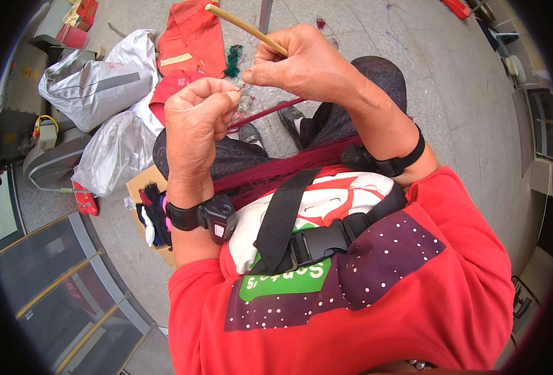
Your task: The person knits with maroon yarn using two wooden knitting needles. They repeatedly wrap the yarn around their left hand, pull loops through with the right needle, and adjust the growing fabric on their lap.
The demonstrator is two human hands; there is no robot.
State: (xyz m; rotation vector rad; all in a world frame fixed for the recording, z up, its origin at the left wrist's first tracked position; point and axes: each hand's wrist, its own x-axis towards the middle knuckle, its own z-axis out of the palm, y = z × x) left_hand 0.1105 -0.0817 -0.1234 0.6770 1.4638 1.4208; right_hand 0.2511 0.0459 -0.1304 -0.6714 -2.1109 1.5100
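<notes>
High in the view, my right hand (292, 65) is closed around a light wooden stick (239, 25), which sticks out up and to the left. Just left of and below it, my left hand (201, 109) is pinched on what looks like a thin thread, too small to make out clearly, near my right thumb. A band of dark red yarn (258, 175) stretches across my lap between my forearms, and a strand of it (267, 111) runs behind my hands. Both wrists carry black strapped devices (217, 219). My trousered legs (376, 75) are bent below.
White sacks (95, 87) and a plastic bag (114, 150) lie at left, beside a cardboard box (136, 184) holding dark bundles (153, 212). Red cloth (186, 31) and a green yarn tuft (233, 59) lie ahead on the floor (464, 125). Metal machinery (20, 81) stands at far left.
</notes>
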